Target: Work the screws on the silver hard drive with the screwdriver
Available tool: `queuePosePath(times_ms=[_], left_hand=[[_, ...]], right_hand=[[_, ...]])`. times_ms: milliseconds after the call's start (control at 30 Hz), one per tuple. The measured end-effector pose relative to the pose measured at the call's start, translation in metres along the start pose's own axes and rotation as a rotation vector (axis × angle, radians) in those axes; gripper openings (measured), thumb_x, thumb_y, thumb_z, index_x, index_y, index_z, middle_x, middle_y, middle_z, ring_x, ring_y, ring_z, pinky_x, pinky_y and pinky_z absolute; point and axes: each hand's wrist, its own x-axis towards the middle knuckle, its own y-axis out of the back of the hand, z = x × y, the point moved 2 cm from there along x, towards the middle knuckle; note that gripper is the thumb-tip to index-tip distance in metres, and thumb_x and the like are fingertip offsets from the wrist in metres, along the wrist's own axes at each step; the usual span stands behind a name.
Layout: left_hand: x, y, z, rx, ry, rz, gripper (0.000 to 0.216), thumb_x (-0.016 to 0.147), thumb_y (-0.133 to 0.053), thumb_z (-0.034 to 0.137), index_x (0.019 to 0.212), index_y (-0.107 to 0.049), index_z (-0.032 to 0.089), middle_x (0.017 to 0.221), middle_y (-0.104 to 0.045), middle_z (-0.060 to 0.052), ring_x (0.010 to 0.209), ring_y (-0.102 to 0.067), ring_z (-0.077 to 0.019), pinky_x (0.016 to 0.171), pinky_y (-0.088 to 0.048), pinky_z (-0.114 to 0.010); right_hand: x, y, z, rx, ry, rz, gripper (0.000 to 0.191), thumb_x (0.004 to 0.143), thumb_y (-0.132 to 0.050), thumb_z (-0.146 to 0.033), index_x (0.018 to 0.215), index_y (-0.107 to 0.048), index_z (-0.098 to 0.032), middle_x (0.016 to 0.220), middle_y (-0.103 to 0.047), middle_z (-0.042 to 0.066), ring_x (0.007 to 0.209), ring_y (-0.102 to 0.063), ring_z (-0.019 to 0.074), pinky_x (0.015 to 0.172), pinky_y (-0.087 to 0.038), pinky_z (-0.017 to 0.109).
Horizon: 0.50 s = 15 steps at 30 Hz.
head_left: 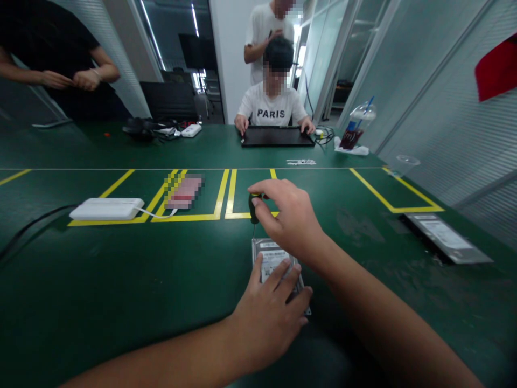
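Note:
A metal hard drive (pixel 270 255) lies flat on the green table (pixel 121 285) just in front of me. My left hand (pixel 270 315) rests on its near half, fingers spread and pressing it down. My right hand (pixel 288 215) hovers above the drive's far end. Its fingers are pinched round the dark handle of a small screwdriver (pixel 254 207), which stands upright with its thin shaft pointing down at the drive's far left corner.
A white box with a cable (pixel 107 208) lies left on the yellow tape lines. Another drive (pixel 444 237) sits at right. Across the table a seated person holds a black laptop (pixel 277 136); a lidded drink cup (pixel 357 126) stands beside it. Two more people stand behind.

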Motion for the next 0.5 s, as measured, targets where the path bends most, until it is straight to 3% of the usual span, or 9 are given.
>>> queuePosePath(times_ms=[333,500], left_hand=[[-0.0001,-0.0033,-0.0007,0.004,-0.001,0.010,0.044,0.102,-0.042,0.046,0.141,-0.048,0.026,0.152,-0.042,-0.011,0.143,-0.031,-0.0350,0.113,-0.007,-0.075],[-0.0007,-0.0032,-0.0010,-0.002,-0.005,0.007,0.044,0.102,-0.041,0.047,0.140,-0.049,0.027,0.152,-0.043,-0.011,0.143,-0.032,-0.0349,0.114,-0.007,-0.075]], right_hand=[[0.0007,-0.0005,-0.0003,0.024,-0.010,0.021,0.015,0.091,-0.060,-0.027,0.097,-0.068,-0.016,0.095,-0.067,0.007,0.093,-0.059,0.0196,0.084,-0.045,0.033],[-0.0002,-0.0014,0.0001,-0.001,0.009,0.077,0.011,0.088,-0.057,-0.018,0.096,-0.064,-0.016,0.094,-0.069,0.005,0.087,-0.059,0.0191,0.083,-0.044,0.034]])
